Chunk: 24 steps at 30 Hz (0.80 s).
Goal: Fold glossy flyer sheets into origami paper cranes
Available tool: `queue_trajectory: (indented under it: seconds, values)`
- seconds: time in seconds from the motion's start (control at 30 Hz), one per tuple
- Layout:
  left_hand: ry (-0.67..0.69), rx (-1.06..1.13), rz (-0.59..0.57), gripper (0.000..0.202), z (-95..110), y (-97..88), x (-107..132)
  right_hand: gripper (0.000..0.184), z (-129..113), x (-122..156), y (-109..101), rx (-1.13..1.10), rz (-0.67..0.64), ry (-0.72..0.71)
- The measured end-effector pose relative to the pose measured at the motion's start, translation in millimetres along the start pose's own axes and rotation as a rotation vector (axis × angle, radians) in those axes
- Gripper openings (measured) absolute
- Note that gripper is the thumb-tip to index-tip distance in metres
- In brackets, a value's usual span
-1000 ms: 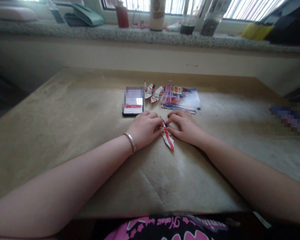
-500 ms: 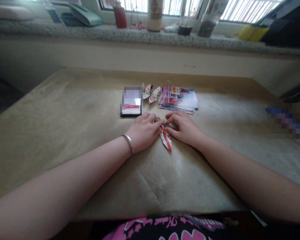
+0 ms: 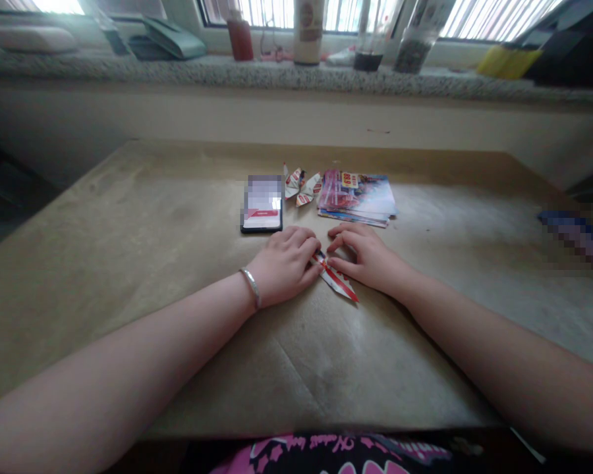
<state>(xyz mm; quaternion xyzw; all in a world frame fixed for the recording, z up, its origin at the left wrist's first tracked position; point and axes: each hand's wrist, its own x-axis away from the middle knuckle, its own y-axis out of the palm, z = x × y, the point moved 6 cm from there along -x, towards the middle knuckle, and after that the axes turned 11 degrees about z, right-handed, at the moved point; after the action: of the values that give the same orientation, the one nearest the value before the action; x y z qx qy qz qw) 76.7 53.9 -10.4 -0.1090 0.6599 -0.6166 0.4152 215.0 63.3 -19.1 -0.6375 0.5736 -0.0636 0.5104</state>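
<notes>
A small folded piece of red-and-white printed paper point(image 3: 337, 280) lies on the brown table point(image 3: 128, 250), its pointed end toward me. My left hand point(image 3: 285, 262), with a silver bangle at the wrist, has its curled fingers pinching the paper's far end. From the other side my right hand point(image 3: 364, 255) presses its fingertips onto the same end. The part of the paper under the fingers is hidden.
A phone point(image 3: 262, 203) with a lit screen lies just beyond my left hand. Beside it sit a finished folded paper figure point(image 3: 300, 185) and a stack of printed leaflets point(image 3: 358, 196). Bottles and jars point(image 3: 309, 29) stand on the stone windowsill behind.
The paper's free pointed end has swung to the right and lies flatter on the table. Both hands stay on its far end, with the fingers shifted slightly.
</notes>
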Motion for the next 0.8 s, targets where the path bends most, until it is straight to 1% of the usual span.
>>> queue_trajectory:
  seconds: [0.23,0.43,0.53,0.67,0.73,0.8]
  values:
    - [-0.04,0.058,-0.026,0.032,-5,0.4,1,0.014,-7,0,-2,-0.012,-0.018,-0.042]
    - [-0.094,0.158,-0.01,0.03,-12,-0.7,-2,0.011,-14,1,-3,-0.045,-0.054,-0.086]
    - [-0.055,0.236,0.01,0.026,-10,-1.3,-3,0.011,-14,1,-2,-0.106,-0.046,-0.058]
    - [-0.018,0.348,0.117,0.03,-9,-6.4,-4,0.009,-13,0,-2,-0.213,-0.027,0.073]
    - [0.019,0.348,0.145,0.024,-8,-8.7,-4,0.007,-14,0,-4,-0.246,-0.006,0.1]
    - [0.063,0.333,0.16,0.014,-5,-11.3,-4,0.006,-17,0,-7,-0.258,0.015,0.081]
